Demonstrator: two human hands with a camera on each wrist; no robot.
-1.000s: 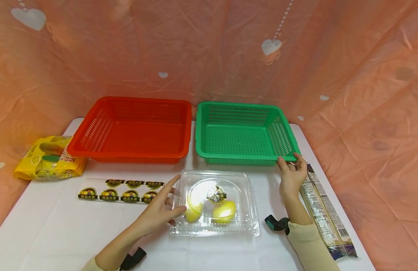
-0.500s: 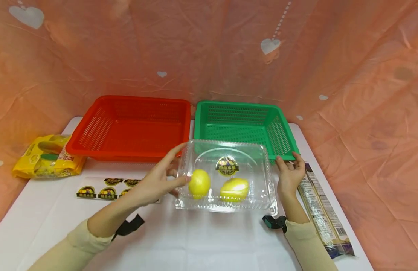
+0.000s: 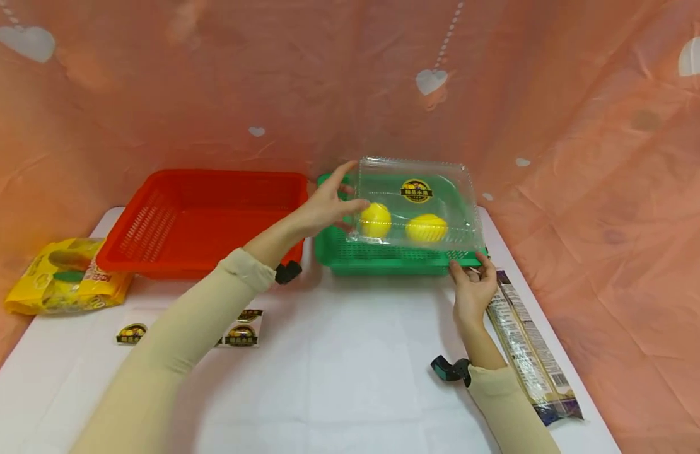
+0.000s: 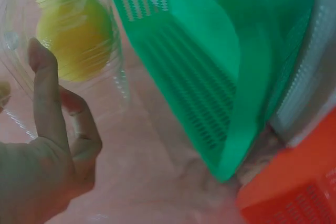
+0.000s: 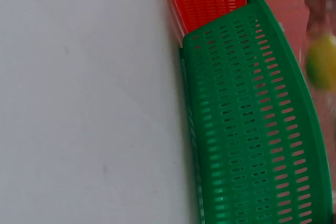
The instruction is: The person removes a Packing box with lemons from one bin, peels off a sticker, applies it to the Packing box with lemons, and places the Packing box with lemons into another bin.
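My left hand (image 3: 327, 205) grips the left edge of a clear plastic clamshell box (image 3: 384, 180), held up over the green basket (image 3: 384, 265). Inside the box lie two yellow fruits, a rounder one (image 3: 376, 220) and a longer one (image 3: 427, 228); a round black-and-gold sticker (image 3: 416, 190) is on its lid. In the left wrist view, the thumb and fingers sit at the box's side, near a fruit (image 4: 76, 38). At the basket's front right corner, my right hand (image 3: 473, 293) pinches the rim between thumb and fingers. The right wrist view shows the basket's slotted wall (image 5: 247, 119), with that hand out of view.
A red basket (image 3: 202, 265) stands left of the green one. Farther left lies a yellow printed bag (image 3: 72, 277). A sheet of round stickers (image 3: 242, 331) is partly hidden under my left sleeve. At the table's right edge lies a long flat packet (image 3: 526, 347).
My left hand has lifted the clamshell box off the table and carried it forward and right, over the green basket. My right hand stays on the basket's rim.
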